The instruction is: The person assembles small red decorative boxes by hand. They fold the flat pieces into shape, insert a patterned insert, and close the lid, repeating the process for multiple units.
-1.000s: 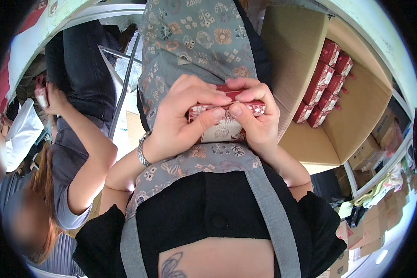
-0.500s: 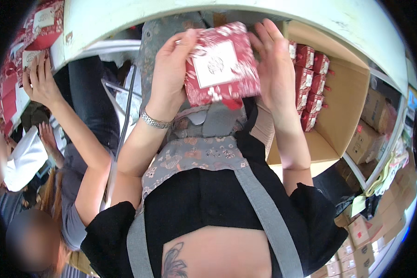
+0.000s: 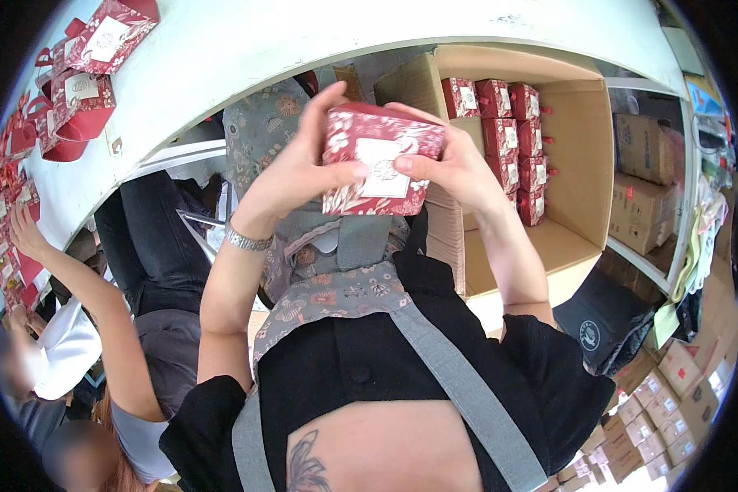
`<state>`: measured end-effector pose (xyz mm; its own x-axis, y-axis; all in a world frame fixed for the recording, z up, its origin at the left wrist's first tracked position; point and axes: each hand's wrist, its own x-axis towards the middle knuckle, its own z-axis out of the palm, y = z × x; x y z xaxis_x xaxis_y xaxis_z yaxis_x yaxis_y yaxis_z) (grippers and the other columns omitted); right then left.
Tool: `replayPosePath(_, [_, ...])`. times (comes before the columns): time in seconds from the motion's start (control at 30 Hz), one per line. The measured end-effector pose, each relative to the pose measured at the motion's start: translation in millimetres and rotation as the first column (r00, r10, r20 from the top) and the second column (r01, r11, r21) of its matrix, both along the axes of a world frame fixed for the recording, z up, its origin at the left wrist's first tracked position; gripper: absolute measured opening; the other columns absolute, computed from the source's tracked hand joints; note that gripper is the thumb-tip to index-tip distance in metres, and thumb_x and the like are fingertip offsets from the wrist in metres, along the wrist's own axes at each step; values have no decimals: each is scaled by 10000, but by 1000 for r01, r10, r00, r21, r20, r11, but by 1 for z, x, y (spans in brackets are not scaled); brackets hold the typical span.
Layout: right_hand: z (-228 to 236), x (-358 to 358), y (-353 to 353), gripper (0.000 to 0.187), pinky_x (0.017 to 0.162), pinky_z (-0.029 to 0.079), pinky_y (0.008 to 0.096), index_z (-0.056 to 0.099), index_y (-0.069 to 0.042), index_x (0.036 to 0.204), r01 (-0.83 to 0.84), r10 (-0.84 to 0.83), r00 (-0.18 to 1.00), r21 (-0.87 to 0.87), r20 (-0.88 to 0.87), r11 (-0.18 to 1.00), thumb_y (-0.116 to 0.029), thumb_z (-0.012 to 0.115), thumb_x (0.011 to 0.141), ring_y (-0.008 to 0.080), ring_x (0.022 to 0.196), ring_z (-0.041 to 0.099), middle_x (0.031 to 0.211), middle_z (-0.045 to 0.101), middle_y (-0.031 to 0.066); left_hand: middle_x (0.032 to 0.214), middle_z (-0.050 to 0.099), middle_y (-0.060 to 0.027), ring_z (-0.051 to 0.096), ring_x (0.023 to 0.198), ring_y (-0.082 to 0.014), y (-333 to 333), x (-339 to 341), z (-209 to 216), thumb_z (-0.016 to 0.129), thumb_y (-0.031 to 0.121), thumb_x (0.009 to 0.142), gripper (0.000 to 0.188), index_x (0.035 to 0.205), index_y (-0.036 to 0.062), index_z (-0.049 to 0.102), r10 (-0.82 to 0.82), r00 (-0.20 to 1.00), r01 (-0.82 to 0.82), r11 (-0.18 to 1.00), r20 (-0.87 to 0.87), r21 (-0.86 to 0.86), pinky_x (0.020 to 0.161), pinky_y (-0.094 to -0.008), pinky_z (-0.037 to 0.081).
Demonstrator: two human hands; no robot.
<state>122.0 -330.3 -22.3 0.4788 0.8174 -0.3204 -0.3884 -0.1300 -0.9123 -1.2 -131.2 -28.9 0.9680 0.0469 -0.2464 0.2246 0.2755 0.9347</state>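
Note:
A red gift box [image 3: 361,135] with a white floral print and a square white label is held up in front of me, above my lap. My left hand [image 3: 307,168] grips its left side, thumb laid on the front face and fingers behind. On the opposite side my right hand [image 3: 451,168] clasps it, thumb pressed near the label. The fingers behind the box are partly hidden. Just right of my hands, an open cardboard carton [image 3: 578,164] holds stacked rows of similar red boxes [image 3: 500,135].
A white table [image 3: 246,41] curves across the far side, with red gift boxes [image 3: 82,107] at its left end. A co-worker's hand [image 3: 29,234] reaches among more red packages there. Brown cartons [image 3: 644,148] fill a shelf at the right. A black bag [image 3: 603,316] lies below it.
The gift box has tilted and come slightly lower. My right hand, which was apart from it with fingers raised, now grips its right side. The view has shifted, showing more table.

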Motion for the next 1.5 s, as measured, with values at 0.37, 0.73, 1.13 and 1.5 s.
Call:
replayPosePath(0.37, [-27, 26, 6, 579, 869, 535, 290, 541, 43, 1318, -38, 39, 999, -130, 4, 991, -148, 786, 829, 121, 981, 644, 1104, 687, 115, 1293, 528, -149, 552, 1179, -193, -13, 16, -21, 640, 170, 953, 832, 1502, 81, 21, 9, 999, -6, 998, -44, 65, 982, -337, 475])
replayPosePath(0.73, [-15, 4, -7, 431, 859, 526, 294, 629, 35, 1168, 431, -432, 897, -22, -92, 902, -148, 803, 819, 137, 953, 645, 1055, 691, 97, 1299, 495, -153, 539, 1193, -193, -60, 45, -28, 614, 90, 952, 750, 1468, 129, 70, 331, 937, -305, 931, 110, -202, 1012, -344, 470])
replayPosePath(1.13, [-12, 1, -21, 388, 793, 544, 295, 687, 39, 1067, 387, -407, 913, 396, -37, 833, -73, 854, 735, 132, 890, 671, 967, 724, 81, 1272, 461, -208, 455, 1211, -361, -43, 31, 27, 761, 178, 836, 640, 1302, 113, 327, -9, 799, -293, 867, 602, 402, 1003, -467, 395])
replayPosePath(1.5, [46, -35, 71, 1119, 1099, 337, 428, -71, 13, 1529, 436, -563, 814, 488, 144, 756, -101, 773, 804, 324, 1342, 384, 1474, 288, 251, 1363, 516, -112, 549, 1202, -226, -38, 53, 32, 499, 309, 1024, 505, 1424, 36, 357, 631, 738, -459, 729, 239, -508, 1021, -406, 446])
